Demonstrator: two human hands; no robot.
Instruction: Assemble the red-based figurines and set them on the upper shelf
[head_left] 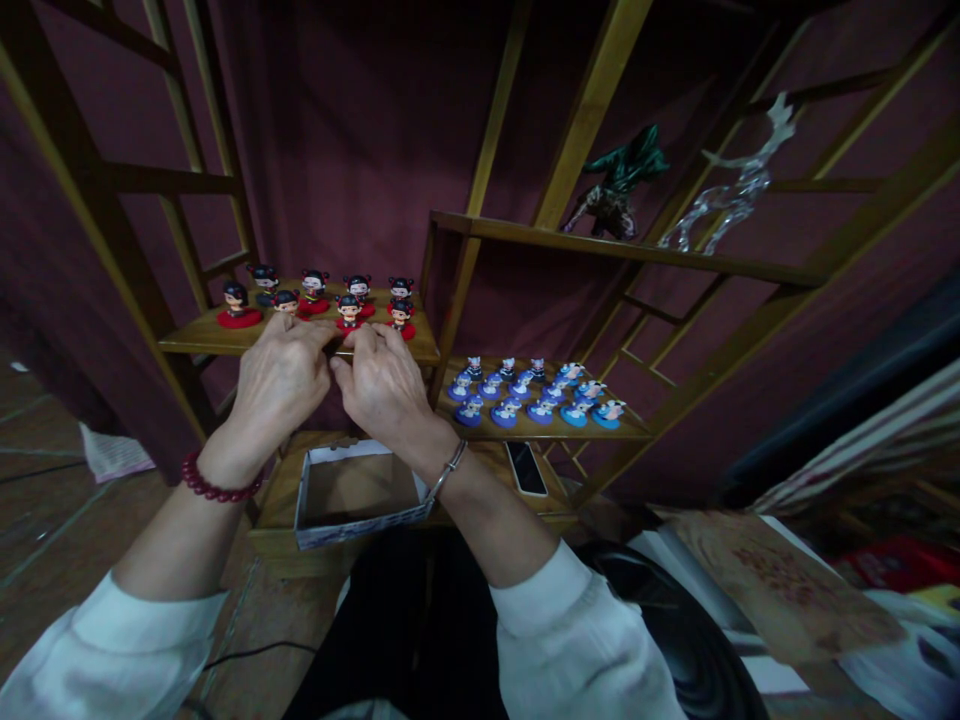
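My left hand (283, 365) and my right hand (381, 375) are side by side at the front edge of a small wooden shelf (214, 333). Both have curled fingers, with the tips mostly hidden from me, so what they hold is unclear. Just beyond my left fingers is a black-haired figurine (286, 302), its lower part covered by the hand. Another figurine (349, 311) on a red base stands directly behind my right fingers, and one more figurine (401, 318) is to their right. Several similar figurines fill the row behind.
Below my hands lies an open shallow box (315, 535), beside a phone (526, 468). A lower shelf (634, 428) at right carries several blue and purple figurines (541, 410). Higher up are a green sculpture (626, 175) and a clear deer ornament (731, 195).
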